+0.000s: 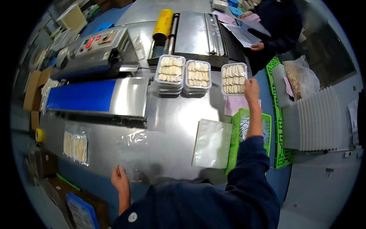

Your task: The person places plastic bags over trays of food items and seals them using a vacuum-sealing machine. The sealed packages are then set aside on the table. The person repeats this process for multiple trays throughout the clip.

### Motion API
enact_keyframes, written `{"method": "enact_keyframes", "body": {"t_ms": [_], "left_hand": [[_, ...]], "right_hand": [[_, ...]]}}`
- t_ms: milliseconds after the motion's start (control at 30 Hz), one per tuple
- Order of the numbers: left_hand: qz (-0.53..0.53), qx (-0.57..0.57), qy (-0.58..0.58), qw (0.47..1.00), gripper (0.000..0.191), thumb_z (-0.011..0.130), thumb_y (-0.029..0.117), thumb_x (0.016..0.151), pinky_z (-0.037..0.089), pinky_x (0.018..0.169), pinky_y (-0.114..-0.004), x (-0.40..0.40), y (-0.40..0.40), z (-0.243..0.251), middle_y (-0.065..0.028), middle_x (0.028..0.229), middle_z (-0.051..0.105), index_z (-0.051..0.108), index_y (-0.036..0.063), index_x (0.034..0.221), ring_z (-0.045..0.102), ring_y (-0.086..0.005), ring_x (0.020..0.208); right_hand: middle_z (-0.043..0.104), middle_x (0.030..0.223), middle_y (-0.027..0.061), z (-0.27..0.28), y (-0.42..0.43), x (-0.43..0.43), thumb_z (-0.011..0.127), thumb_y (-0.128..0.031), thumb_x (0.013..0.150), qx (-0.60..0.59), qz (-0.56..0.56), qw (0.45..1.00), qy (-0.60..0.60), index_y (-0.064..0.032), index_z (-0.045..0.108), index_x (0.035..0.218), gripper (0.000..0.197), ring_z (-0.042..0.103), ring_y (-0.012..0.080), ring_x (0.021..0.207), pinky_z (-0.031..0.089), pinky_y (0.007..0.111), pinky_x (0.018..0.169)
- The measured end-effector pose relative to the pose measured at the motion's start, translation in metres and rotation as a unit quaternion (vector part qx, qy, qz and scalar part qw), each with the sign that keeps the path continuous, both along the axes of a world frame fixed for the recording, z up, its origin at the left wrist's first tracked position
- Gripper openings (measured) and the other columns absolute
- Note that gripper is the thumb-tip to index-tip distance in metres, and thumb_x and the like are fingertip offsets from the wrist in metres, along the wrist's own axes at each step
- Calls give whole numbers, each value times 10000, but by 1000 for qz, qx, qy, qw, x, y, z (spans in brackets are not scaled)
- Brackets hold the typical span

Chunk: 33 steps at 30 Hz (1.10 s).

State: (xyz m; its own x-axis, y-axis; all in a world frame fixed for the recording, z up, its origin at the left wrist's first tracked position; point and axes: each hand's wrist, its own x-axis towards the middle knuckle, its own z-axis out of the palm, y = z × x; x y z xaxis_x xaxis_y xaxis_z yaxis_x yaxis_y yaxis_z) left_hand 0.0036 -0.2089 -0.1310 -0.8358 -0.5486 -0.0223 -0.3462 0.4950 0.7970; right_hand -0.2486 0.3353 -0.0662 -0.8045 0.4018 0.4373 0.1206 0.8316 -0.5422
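Note:
My right hand [252, 89] grips the right edge of a clear plastic tray [234, 78] filled with rows of pale sliced food. To its left, two stacks of similar trays, the left stack [171, 70] and the right stack [198, 75], stand side by side on the steel table [168, 126]. My left hand [119, 176] hovers by the table's near edge, its fingers curled and nothing visible in them. Two sealed packs [79, 147] of pale sticks lie beyond it to the left. A scrap of clear film [134, 138] is nearer the middle.
A film wrapper [191, 33] with a yellow roll [163, 24] stands behind the trays. At left are a blue belt conveyor [83, 96] and a control box [97, 43]. Flat plastic bags [213, 143] lie beside a green basket [234, 146]. A co-worker [281, 25] holds papers [243, 34].

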Motion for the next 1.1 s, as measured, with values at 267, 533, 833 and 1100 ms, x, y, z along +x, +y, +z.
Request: {"method": "enact_keyframes", "body": {"t_ms": [267, 533, 833, 1100], "left_hand": [[-62, 14, 93, 994, 226, 685, 229, 736, 444, 505, -295, -38, 27, 30, -130, 586, 564, 591, 24, 725, 559, -217, 505], [-96, 22, 195, 976, 88, 597, 64, 785, 470, 575, -269, -17, 2, 17, -133, 704, 608, 588, 18, 859, 604, -203, 616], [-119, 362, 119, 917, 137, 553, 32, 828, 436, 617, -215, 30, -10, 26, -63, 759, 618, 565, -23, 953, 547, -65, 689], [-330, 172, -4, 928, 138, 610, 50, 743, 430, 537, -226, 116, -67, -12, -37, 632, 582, 573, 31, 875, 538, -54, 590]], "right_hand": [[581, 784, 34, 57, -238, 166, 556, -124, 776, -518, 373, 692, -337, 5, 602, 810, 141, 522, 111, 735, 412, 223, 681], [559, 660, 31, -7, -329, 230, 550, -111, 787, -450, 184, 824, -291, 20, 585, 742, 142, 489, 74, 605, 395, 203, 547], [504, 703, 13, -31, -361, 292, 487, -208, 885, -587, 150, 761, -231, -21, 524, 827, 199, 485, 84, 618, 428, 225, 573], [485, 672, -18, -40, -343, 348, 517, -185, 864, -513, 235, 736, -374, -37, 522, 760, 181, 433, 62, 629, 377, 211, 574]]}}
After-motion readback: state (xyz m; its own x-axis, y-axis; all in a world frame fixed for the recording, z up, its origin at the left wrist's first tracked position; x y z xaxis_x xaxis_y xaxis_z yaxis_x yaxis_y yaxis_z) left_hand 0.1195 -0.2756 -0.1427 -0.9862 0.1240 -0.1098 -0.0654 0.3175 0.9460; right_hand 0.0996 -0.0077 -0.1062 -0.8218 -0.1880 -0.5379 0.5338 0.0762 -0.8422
